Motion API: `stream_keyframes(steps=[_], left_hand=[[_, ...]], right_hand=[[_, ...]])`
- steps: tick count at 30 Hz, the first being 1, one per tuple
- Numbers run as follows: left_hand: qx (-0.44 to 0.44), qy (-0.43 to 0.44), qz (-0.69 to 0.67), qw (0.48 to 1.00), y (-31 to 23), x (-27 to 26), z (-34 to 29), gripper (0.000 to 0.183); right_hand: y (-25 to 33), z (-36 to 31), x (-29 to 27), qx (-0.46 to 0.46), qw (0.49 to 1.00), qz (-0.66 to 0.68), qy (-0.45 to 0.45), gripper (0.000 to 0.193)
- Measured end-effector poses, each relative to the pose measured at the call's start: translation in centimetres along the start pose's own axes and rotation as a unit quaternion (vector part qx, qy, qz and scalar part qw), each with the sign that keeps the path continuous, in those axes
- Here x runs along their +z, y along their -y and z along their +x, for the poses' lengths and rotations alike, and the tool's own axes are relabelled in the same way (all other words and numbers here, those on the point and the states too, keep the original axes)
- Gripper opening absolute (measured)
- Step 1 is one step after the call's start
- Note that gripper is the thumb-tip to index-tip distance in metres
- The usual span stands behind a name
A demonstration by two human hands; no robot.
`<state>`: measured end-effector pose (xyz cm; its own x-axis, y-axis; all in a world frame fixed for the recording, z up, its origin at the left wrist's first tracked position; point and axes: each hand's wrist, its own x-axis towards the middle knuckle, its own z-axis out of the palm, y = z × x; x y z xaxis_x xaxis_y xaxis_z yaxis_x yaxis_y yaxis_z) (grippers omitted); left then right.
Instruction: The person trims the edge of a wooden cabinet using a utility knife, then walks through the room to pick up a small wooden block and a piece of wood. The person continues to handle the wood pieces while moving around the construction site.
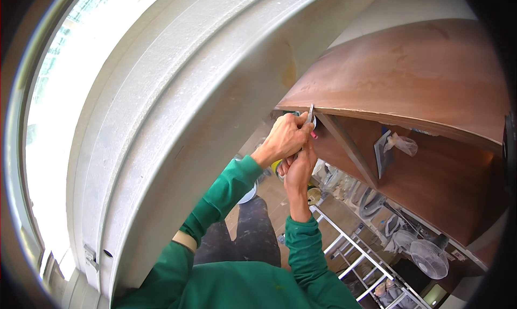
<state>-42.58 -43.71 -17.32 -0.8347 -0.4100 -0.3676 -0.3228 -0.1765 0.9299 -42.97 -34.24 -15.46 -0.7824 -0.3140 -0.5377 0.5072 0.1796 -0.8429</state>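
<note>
The grip of the left hand (286, 135) is clenched on one thin, flat, silver-grey metal strip (311, 113), which is pinched between thumb and fingers. By the right hand (300, 169), just below and touching the left, the fingers are kept curled; whether the strip's lower part is held there cannot be told, since it is covered by the hands. The strip is placed at the lower front edge of one large reddish-brown wooden cabinet (425, 74), near its left corner. Its long axis is set steeply, nearly upright in the view, with the visible tip pointed up and slightly to the right, against the edge.

One slanting brown wooden divider (347, 150) is seen to the right of the hands. Beyond it, one clear crumpled plastic bag (404, 144) and one flat grey rectangular piece (383, 154) are seen side by side. Below, one silver metal ladder (351, 264) and two round grey fan grilles (430, 259) are counted. The left side is filled by one long pale ridged frame (177, 93), bent by the lens.
</note>
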Motion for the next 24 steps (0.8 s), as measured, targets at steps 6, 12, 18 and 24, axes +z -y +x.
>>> stream_keyframes(steps=[6,12,18,24], left_hand=[[-0.011,0.006,0.004,1.000,0.5,0.0,0.1,0.042],[0.032,0.001,0.043,0.999,1.0,-0.1,1.3,0.039],[0.041,-0.037,0.000,0.998,0.6,0.4,0.2,0.025],[-0.030,0.021,-0.008,0.999,-0.2,-0.6,0.0,0.043]], right_hand=[[-1.1,0.5,-0.3,0.000,1.000,0.016,0.012,0.046],[-1.9,2.2,-0.3,-0.003,1.000,0.004,0.011,0.046],[-0.8,1.0,0.0,-0.013,1.000,-0.008,0.001,0.029],[-1.2,0.7,0.5,-0.027,0.999,-0.017,-0.031,0.031]])
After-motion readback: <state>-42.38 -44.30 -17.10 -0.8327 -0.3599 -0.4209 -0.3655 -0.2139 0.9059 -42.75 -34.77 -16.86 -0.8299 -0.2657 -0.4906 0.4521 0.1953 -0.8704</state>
